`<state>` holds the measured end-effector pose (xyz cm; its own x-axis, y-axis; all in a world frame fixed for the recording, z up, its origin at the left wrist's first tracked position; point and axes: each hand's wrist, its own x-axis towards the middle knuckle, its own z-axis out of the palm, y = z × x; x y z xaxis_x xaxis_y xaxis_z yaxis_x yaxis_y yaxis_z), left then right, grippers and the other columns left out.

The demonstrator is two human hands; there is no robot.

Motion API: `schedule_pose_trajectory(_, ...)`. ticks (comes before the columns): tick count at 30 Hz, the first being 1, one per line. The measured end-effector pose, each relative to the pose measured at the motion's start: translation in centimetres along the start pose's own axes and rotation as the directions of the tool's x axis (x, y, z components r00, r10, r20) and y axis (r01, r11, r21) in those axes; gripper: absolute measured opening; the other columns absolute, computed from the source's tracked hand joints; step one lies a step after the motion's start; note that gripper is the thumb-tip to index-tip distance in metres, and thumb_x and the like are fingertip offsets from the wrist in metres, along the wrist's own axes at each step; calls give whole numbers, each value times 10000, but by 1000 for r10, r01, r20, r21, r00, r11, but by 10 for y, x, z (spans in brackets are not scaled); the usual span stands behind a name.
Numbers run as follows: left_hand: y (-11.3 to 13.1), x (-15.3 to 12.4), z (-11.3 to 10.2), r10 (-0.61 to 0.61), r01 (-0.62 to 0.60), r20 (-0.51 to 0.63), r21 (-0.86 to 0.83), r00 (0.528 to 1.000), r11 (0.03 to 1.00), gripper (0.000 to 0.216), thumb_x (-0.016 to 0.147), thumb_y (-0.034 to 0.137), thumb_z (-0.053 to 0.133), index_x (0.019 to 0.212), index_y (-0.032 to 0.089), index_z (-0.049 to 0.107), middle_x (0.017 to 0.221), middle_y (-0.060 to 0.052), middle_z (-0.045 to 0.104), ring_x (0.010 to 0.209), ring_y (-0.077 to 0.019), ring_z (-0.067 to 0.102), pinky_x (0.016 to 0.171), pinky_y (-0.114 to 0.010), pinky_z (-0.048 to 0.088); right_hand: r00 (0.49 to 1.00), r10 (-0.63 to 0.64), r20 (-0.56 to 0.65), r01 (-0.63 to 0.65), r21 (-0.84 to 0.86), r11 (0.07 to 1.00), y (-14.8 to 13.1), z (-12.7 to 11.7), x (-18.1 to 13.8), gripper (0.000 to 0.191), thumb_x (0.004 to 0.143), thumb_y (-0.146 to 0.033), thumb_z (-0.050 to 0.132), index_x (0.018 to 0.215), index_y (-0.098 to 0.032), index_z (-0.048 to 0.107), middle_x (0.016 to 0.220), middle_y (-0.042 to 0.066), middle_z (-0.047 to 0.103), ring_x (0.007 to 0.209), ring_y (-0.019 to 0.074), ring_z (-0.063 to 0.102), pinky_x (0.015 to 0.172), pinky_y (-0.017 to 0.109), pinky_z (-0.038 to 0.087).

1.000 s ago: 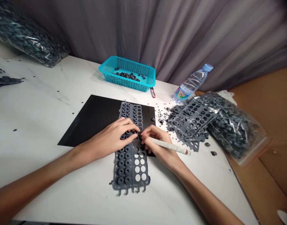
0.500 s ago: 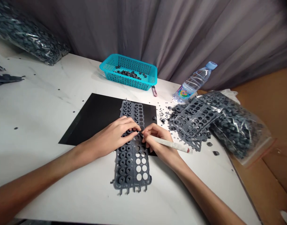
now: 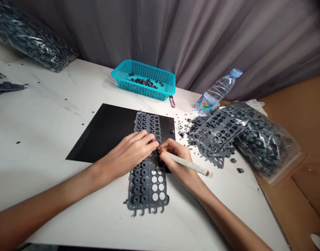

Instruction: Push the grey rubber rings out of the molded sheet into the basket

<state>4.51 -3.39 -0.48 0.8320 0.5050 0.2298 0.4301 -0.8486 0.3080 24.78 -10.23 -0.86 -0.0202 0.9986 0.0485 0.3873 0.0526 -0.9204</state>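
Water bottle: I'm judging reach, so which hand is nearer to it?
Right. The right hand, gripping a white stick, lies below-left of the water bottle; the left hand rests farther left on the grey sheet.

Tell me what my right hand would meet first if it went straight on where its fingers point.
Probably the left hand, whose fingertips lie just ahead on the grey perforated rubber sheet.

Head camera, looking forward-down, close over table [image 3: 45, 115].
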Motion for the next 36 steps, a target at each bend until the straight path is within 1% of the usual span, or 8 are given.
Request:
schedule_pose_trajectory(2, 1, 1, -2, 0, -7, -67, -102, 998, 995, 283, 1094, 99, 403, 1136, 178, 671, 1169, -87, 688, 1100, -256, 634, 1004, -431, 502, 1000, 2, 3, -2, -31, 1000, -4, 1, -2, 103, 946, -210, 592, 843, -204, 593, 682, -59, 531, 614, 110, 428, 547, 246, 298)
schedule_pose_trajectory(4, -2, 5, -11, -155, 69, -234, -338, 960, 939, 222, 1108, 180, 438, 1083, 186, 658, 1082, -68, 684, 1004, -214, 655, 956, -375, 528, 1000, 6, -3, -6, -53, 999, -5, 2, -3, 99, 944, -211, 598, 845, -203, 599, 703, -51, 564, 630, 113, 460, 563, 242, 325)
schedule_pose_trajectory(7, -17, 13, -31, -503, 115, -311, -752, 807, 649, 201, 1069, 391, 593, 1044, 199, 647, 1016, -37, 660, 906, -172, 660, 859, -306, 564, 999, 51, -5, -51, 1, 999, -2, 1, -3, 72, 916, -190, 597, 848, -203, 614, 743, -32, 616, 647, 121, 520, 569, 232, 376)
schedule_pose_trajectory(10, -33, 13, -41, -600, 77, -159, -935, 784, 348, 240, 993, 424, 711, 1049, 192, 685, 1112, -55, 676, 1008, -177, 658, 912, -294, 566, 990, 138, 26, -140, 168, 976, 3, -3, 1, 59, 934, -257, 619, 904, -207, 627, 729, -26, 635, 560, 117, 527, 494, 221, 401)
schedule_pose_trajectory(14, -30, 3, -30, -571, 195, 81, -970, 817, 142, 237, 973, 378, 744, 1104, 181, 735, 1143, -76, 710, 1093, -200, 662, 1062, -370, 525, 989, 136, -51, -118, 260, 958, 7, -11, 9, 190, 973, -388, 671, 944, -205, 632, 723, -18, 649, 513, 115, 533, 446, 217, 444)
schedule_pose_trajectory(23, -3, -1, -25, -390, 360, 345, -932, 854, -38, 238, 997, 357, 716, 1163, 196, 775, 1160, -90, 780, 1125, -223, 721, 1122, -412, 529, 991, 76, -108, -71, 53, 996, 12, -15, 9, 238, 1028, -427, 647, 949, -203, 653, 784, 4, 666, 611, 134, 598, 530, 233, 465)
schedule_pose_trajectory(29, -1, -2, -24, -314, 367, 413, -909, 855, -198, 247, 1007, 328, 718, 1192, 189, 803, 1280, -102, 782, 1258, -239, 714, 1195, -366, 505, 995, 35, -90, -35, -6, 999, 13, -16, 8, 251, 1045, -448, 624, 952, -216, 655, 783, 2, 660, 637, 150, 611, 572, 251, 477)
schedule_pose_trajectory(36, -5, -3, -20, -336, 354, 399, -916, 853, -187, 310, 1009, 364, 717, 1250, 182, 786, 1311, -117, 774, 1273, -266, 715, 1213, -406, 496, 993, 33, -110, -41, -69, 997, 13, -16, 9, 295, 1041, -499, 615, 989, -219, 694, 797, 12, 676, 644, 166, 620, 569, 265, 474)
